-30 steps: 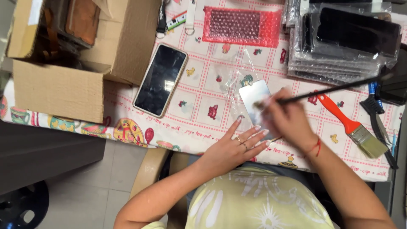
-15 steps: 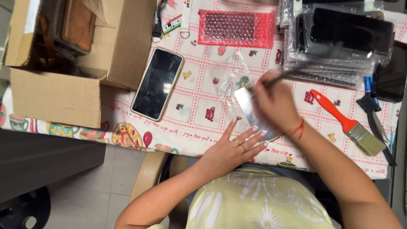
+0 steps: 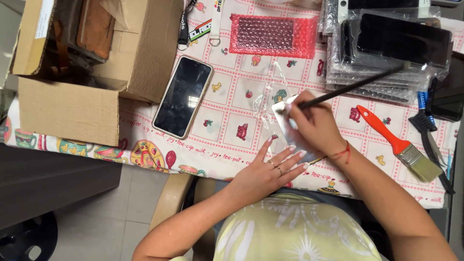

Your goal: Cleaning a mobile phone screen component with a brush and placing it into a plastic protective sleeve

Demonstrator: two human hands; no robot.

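My right hand (image 3: 314, 128) grips a thin black-handled brush (image 3: 357, 84), its tip touching the top end of a small silvery phone part (image 3: 282, 116) that lies on the patterned tablecloth (image 3: 227, 111). My left hand (image 3: 270, 169) rests flat at the table's near edge, fingers spread, with its fingertips on or just beside the lower end of that part. A clear plastic sleeve (image 3: 270, 92) lies under and around the part. My right hand hides most of the part.
A smartphone (image 3: 183, 96) with a dark screen lies to the left, beside an open cardboard box (image 3: 96, 67). A pink bubble-wrap pouch (image 3: 271, 35) lies at the back. Bagged phone screens (image 3: 391, 48) are stacked at right. An orange-handled paintbrush (image 3: 394, 142) and a dark brush (image 3: 427, 128) lie nearby.
My right hand and the thin brush have shifted left along the part, then a little back. My left hand has stayed at the table edge.
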